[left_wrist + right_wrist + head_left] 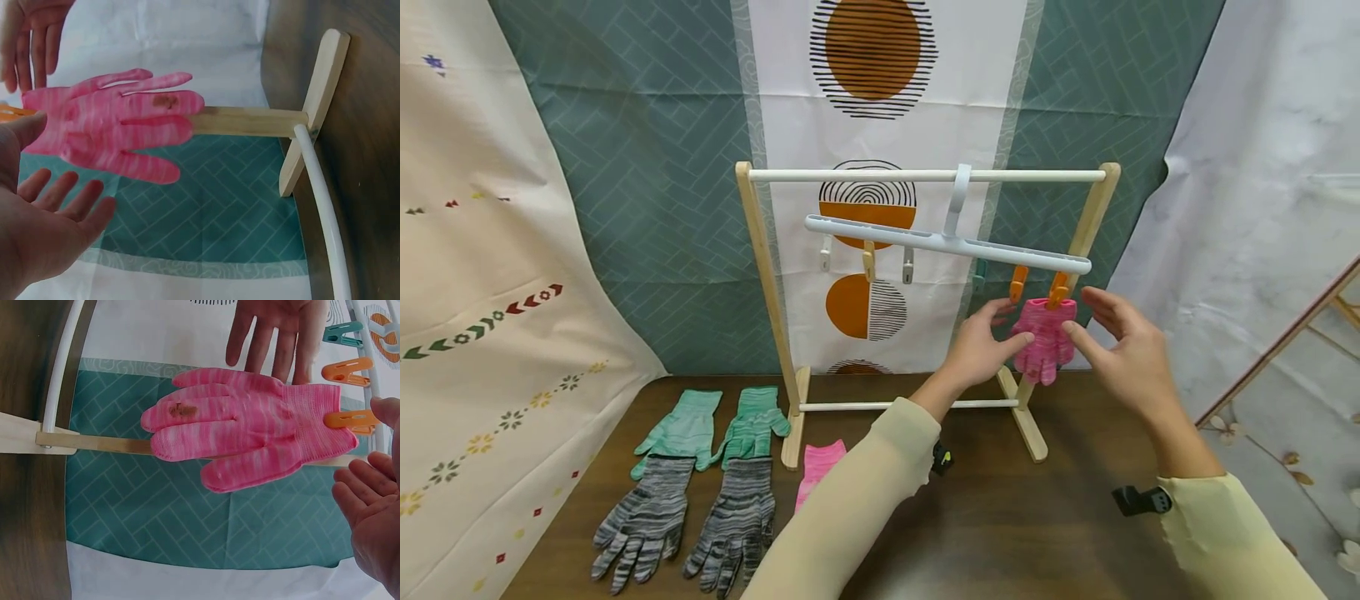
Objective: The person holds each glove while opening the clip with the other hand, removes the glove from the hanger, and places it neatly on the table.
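A pink knitted glove (1045, 340) hangs fingers down from an orange clip (1058, 289) at the right end of a pale hanger (895, 233). A brown stain (182, 410) marks one glove finger in the right wrist view. Just left of the glove is my left hand (981, 346), its fingers extended and its thumb in front; whether it touches the fabric I cannot tell. On the other side my right hand (1126, 354) is held with loose fingers, thumb towards the cuff, gripping nothing. A second orange clip (1018, 284) hangs beside the glove's clip.
The hanger tilts down to the right on a wooden rack (765, 275) with white bars. More clips (868, 261) hang along it. On the dark table (985, 517) at left lie green gloves (688, 421), grey gloves (651, 512) and a pink glove (818, 468) partly behind my left sleeve.
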Demonstrator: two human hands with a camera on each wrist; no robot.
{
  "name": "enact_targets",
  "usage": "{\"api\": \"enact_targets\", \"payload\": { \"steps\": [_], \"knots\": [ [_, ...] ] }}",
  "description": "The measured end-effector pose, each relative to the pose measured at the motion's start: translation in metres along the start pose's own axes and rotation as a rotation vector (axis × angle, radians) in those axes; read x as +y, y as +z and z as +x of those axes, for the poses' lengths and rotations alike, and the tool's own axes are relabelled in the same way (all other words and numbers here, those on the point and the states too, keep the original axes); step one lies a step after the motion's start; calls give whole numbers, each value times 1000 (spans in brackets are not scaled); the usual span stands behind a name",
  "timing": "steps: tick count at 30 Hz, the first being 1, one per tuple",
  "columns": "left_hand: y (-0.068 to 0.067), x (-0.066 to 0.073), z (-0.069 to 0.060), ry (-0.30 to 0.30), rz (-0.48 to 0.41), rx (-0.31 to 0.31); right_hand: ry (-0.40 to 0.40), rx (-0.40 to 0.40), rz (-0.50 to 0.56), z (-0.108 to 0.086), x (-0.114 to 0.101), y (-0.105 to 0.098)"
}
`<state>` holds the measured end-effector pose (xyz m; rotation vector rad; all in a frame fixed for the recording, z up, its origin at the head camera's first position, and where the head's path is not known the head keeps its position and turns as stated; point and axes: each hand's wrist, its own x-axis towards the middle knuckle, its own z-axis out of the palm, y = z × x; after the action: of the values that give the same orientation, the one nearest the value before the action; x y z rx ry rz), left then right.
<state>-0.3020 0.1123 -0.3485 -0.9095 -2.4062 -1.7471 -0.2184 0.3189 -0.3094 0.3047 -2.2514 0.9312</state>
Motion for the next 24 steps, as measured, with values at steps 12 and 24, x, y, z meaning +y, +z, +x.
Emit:
{"api": "enact_targets", "payload": {
  "steps": [12,24],
  "knots": [
    [10,-3,12,-3,-188,-51,7,-28,34,3,0,4],
    [13,2,4,3,-209,-92,69,-51,124,6,-6,7]
  ]
}}
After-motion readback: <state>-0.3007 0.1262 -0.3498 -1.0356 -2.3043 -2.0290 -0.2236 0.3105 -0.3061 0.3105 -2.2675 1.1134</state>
